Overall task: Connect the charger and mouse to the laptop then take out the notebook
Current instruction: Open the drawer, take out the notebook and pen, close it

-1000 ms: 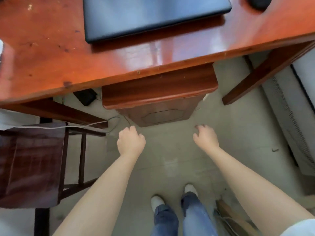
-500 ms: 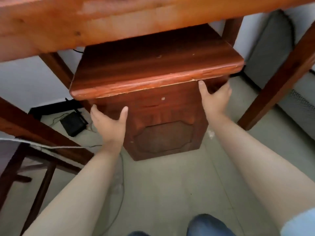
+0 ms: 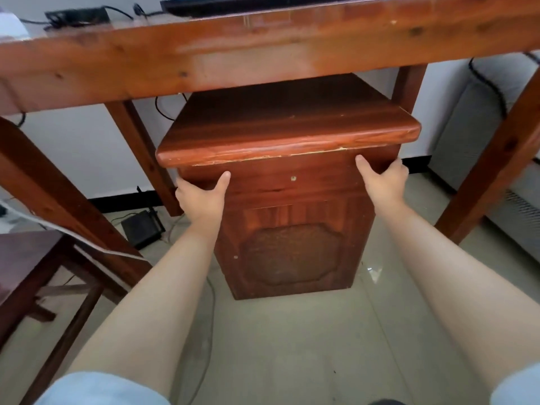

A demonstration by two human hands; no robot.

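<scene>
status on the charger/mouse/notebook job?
Done: nothing visibly. The laptop lies closed at the desk edge; no plugged-in charger or mouse shows. In hand: left hand and right hand grip the small wooden cabinet under its top, below the desk. Left: both connections and the notebook, which is not in view.

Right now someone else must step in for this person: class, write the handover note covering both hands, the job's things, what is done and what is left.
Left hand: gripping the left front corner of the small wooden cabinet under its top, thumb on the front.
Right hand: same grip on the right corner.
Cabinet stands on the floor under the desk.
Laptop: only its front edge shows on the desk.
Charger, mouse, notebook: not visible.
Done: no connection can be confirmed from this view.
Left: probably get into the cabinet, connect charger and mouse, take out the notebook.
</scene>
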